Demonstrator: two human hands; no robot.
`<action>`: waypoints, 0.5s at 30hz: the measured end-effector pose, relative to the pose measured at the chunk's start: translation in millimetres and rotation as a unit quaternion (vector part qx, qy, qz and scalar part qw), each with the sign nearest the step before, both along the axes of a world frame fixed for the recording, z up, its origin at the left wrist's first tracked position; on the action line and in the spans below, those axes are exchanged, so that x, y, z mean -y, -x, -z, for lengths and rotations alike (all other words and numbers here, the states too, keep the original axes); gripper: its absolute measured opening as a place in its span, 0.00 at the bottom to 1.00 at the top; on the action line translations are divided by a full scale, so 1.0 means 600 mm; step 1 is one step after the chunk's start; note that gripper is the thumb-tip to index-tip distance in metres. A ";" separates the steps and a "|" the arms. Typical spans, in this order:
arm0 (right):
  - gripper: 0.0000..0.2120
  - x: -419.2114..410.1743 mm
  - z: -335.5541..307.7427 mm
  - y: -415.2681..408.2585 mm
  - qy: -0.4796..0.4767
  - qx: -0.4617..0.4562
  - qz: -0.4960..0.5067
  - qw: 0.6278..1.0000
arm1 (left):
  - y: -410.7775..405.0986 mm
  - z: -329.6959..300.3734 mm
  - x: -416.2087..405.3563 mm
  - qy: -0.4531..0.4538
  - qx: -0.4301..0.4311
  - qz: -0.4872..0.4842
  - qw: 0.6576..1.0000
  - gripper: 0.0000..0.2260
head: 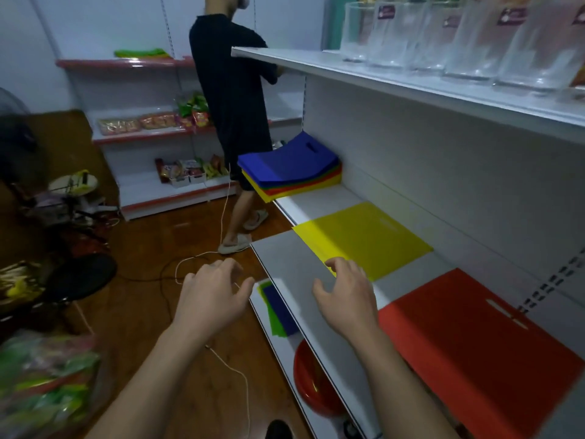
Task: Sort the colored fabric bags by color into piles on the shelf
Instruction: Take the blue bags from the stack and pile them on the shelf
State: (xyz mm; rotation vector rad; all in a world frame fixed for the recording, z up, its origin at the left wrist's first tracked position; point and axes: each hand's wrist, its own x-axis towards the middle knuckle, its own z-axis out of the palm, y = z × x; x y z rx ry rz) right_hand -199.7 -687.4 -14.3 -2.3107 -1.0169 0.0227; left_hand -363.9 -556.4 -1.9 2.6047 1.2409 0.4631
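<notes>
Both hands, left hand [215, 293] and right hand [345, 296], hover loosely spread and empty before the yellow bag [364, 239], beyond which the mixed stack [291, 169] looks light, floppy, best pinched at an edge.

Dim indoor light, cool bluish cast. Left of the frame is dark and murky; lower-left corner smeared with blur. Wide-angle bending curves the shelf [411, 77] edges at right. Soft glare on glass jars [474, 36] upper right. My hands look slightly soft.
</notes>
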 end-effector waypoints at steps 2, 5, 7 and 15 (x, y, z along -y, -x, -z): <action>0.18 -0.050 0.005 -0.023 0.000 -0.017 0.000 1.000 | -0.027 0.002 -0.049 -0.002 -0.009 -0.008 1.000 0.16; 0.19 -0.122 0.005 -0.064 -0.009 -0.035 0.005 0.999 | -0.082 -0.001 -0.126 -0.003 -0.019 0.008 1.000 0.15; 0.18 -0.163 0.004 -0.096 -0.007 -0.046 0.011 0.999 | -0.120 -0.008 -0.174 0.001 -0.026 0.021 0.999 0.15; 0.18 -0.315 0.003 -0.201 -0.001 -0.057 0.038 0.998 | -0.228 -0.017 -0.339 0.001 -0.018 0.027 0.999 0.17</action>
